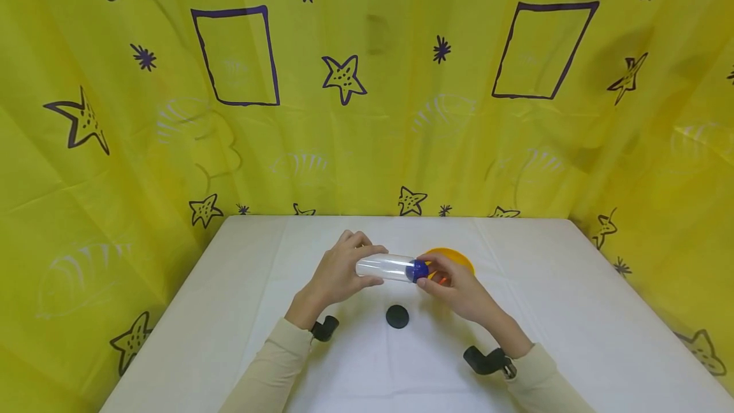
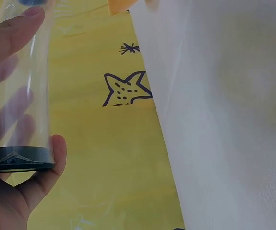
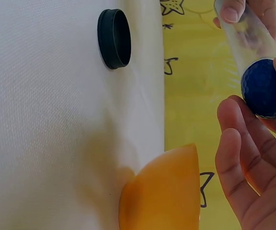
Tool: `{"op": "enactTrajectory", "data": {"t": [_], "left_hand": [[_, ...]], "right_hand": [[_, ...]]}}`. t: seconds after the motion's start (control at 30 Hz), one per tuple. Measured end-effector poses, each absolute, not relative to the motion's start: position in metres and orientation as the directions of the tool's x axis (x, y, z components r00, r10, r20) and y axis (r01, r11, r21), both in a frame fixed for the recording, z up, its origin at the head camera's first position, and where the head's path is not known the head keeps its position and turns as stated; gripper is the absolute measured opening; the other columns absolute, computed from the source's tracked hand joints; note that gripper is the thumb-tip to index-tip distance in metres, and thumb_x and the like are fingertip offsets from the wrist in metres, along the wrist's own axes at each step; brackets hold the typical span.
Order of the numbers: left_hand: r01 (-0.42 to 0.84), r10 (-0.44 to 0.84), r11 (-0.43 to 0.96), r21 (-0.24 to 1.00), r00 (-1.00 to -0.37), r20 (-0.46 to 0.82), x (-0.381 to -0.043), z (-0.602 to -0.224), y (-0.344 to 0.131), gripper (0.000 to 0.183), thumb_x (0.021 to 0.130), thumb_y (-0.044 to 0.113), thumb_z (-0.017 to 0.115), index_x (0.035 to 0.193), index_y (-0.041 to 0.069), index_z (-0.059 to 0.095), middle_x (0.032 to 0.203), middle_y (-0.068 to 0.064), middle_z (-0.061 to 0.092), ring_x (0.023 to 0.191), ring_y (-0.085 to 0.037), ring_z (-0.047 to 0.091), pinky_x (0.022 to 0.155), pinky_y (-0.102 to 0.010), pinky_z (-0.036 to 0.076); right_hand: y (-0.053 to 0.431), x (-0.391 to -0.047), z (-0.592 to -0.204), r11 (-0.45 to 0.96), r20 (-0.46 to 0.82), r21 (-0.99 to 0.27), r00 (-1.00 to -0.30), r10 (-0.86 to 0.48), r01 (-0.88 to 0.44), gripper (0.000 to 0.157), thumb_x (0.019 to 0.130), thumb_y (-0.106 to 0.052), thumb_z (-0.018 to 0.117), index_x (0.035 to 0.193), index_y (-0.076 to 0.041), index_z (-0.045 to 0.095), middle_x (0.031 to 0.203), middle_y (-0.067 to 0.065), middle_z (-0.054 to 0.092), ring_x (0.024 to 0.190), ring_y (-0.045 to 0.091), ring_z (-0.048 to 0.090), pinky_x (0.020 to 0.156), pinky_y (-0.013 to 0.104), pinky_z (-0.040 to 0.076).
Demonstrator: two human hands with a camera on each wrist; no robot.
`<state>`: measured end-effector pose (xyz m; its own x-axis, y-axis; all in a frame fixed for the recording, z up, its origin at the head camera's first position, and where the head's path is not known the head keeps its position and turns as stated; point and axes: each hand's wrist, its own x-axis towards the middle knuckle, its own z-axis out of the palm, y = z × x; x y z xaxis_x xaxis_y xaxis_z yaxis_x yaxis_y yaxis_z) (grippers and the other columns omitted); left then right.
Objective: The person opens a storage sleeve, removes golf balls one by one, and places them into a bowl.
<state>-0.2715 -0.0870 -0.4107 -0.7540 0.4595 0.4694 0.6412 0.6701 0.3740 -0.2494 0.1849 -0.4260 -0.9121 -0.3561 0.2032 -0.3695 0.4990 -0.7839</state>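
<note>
My left hand [image 1: 335,273] grips a clear plastic tube [image 1: 383,267], held nearly level above the table. A dark cap [image 2: 18,158] closes the tube's end by the left palm. At the other end, a blue dimpled golf ball [image 1: 421,271] sits at the tube's mouth, seemingly partly inside it. The right hand [image 1: 459,289] pinches this ball between thumb and fingers; in the right wrist view its other fingers [image 3: 231,163] spread away from it. Just behind the right hand stands a yellow-orange bowl [image 1: 461,259], with something orange-red [image 1: 441,278] showing in it, mostly hidden by the hand.
A loose round black lid [image 1: 397,316] lies on the white-covered table [image 1: 275,241], nearer to me than the tube. Yellow curtains [image 1: 378,132] with starfish drawings hang behind and at both sides. A black mount is strapped at each wrist.
</note>
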Motion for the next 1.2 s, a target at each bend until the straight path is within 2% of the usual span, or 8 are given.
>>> {"op": "enactTrajectory", "data": {"t": [0.27,0.43,0.57,0.77,1.03,1.2], "left_hand": [[0.647,0.457,0.670,0.365,-0.746,0.484,-0.273,-0.412,-0.088,0.047,0.076,0.028,0.092,0.120,0.024,0.075,0.106,0.001,0.063,0.102,-0.017,0.051,0.078,-0.032,0.051],[0.641,0.451,0.675,0.367,-0.751,0.483,-0.275,-0.413,-0.089,0.048,0.077,0.032,0.091,0.122,0.024,0.074,0.108,0.001,0.063,0.102,-0.017,0.051,0.080,-0.032,0.052],[0.639,0.441,0.677,0.366,-0.750,0.493,-0.277,-0.413,-0.091,0.049,0.077,0.032,0.091,0.122,0.024,0.074,0.108,0.000,0.063,0.101,-0.017,0.050,0.080,-0.032,0.052],[0.644,0.438,0.668,0.372,-0.745,0.503,-0.278,-0.412,-0.093,0.050,0.076,0.032,0.091,0.122,0.024,0.074,0.107,0.001,0.063,0.101,-0.017,0.050,0.078,-0.030,0.050],[0.644,0.434,0.666,0.376,-0.745,0.507,-0.277,-0.411,-0.095,0.050,0.076,0.032,0.091,0.123,0.023,0.074,0.105,0.001,0.062,0.100,-0.016,0.050,0.076,-0.028,0.049],[0.644,0.434,0.660,0.386,-0.747,0.504,-0.276,-0.410,-0.095,0.051,0.077,0.032,0.091,0.123,0.022,0.073,0.106,0.001,0.063,0.100,-0.016,0.049,0.076,-0.027,0.049]], "right_hand": [[0.187,-0.251,-0.428,0.487,0.202,-0.794,-0.913,-0.354,-0.364,0.039,0.095,-0.025,0.074,0.128,-0.008,0.061,0.107,0.009,0.069,0.086,0.024,0.059,0.072,0.024,0.052],[0.188,-0.253,-0.429,0.497,0.208,-0.799,-0.931,-0.300,-0.339,0.036,0.093,-0.022,0.076,0.125,-0.010,0.062,0.103,0.008,0.068,0.084,0.022,0.060,0.069,0.024,0.053],[0.193,-0.254,-0.426,0.515,0.223,-0.796,-0.946,-0.237,-0.317,0.037,0.092,-0.020,0.076,0.126,-0.013,0.063,0.105,0.009,0.069,0.087,0.021,0.060,0.072,0.023,0.053],[0.206,-0.256,-0.418,0.532,0.251,-0.789,-0.951,-0.179,-0.308,0.040,0.094,-0.021,0.074,0.129,-0.009,0.059,0.110,0.013,0.072,0.092,0.021,0.061,0.077,0.019,0.053],[0.218,-0.258,-0.413,0.551,0.263,-0.779,-0.954,-0.143,-0.298,0.039,0.094,-0.021,0.074,0.130,-0.014,0.060,0.106,0.012,0.073,0.091,0.022,0.062,0.072,0.022,0.055],[0.223,-0.260,-0.412,0.570,0.286,-0.763,-0.950,-0.127,-0.306,0.040,0.096,-0.021,0.073,0.131,-0.011,0.058,0.104,0.014,0.072,0.089,0.022,0.061,0.070,0.021,0.055]]}}
